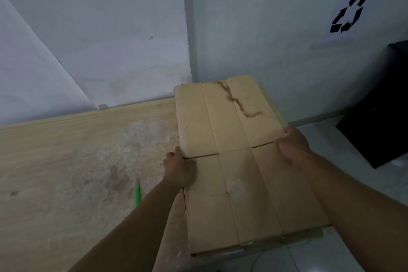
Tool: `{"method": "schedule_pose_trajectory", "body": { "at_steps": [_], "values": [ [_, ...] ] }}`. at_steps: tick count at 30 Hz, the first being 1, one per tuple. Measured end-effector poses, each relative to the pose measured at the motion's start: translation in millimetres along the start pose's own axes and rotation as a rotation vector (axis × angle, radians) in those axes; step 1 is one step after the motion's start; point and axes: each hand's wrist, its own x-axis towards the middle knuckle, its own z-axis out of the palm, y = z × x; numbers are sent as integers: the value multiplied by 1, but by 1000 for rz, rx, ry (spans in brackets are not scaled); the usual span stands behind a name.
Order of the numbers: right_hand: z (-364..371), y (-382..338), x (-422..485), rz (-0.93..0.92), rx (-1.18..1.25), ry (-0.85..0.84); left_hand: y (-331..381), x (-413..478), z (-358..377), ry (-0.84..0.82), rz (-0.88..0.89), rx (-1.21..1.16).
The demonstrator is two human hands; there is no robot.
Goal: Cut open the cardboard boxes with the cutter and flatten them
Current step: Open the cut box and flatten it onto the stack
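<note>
A flattened brown cardboard box (234, 161) with a dark stain near its far end is held out over the right edge of the wooden table (66, 161). My left hand (180, 170) grips its left edge near the middle crease. On the opposite edge, my right hand (293, 146) grips the cardboard at the same height. The green cutter (137, 193) lies on the table, left of my left forearm, untouched.
A black bin (375, 104) stands on the tiled floor at the right, below a recycling symbol (351, 10) on the pale wall. The wall runs close behind the table. More cardboard edges show beneath the held box at its near end.
</note>
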Motion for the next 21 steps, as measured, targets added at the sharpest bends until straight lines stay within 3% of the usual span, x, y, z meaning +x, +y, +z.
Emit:
{"method": "schedule_pose_trajectory", "body": {
  "at_steps": [4,8,10,15,21],
  "values": [
    [-2,0,4,-22,15,55,5,5,4,22,20,-53],
    [1,11,1,60,-213,-110,8,3,9,13,-48,-125],
    [3,12,-1,76,-214,-105,8,3,11,-40,-68,-156],
    [6,11,-6,37,-231,-51,4,5,7,-118,-49,-288],
    [20,-18,-28,-133,-446,-9,-4,-3,-3,-128,65,-290]
  ]
}}
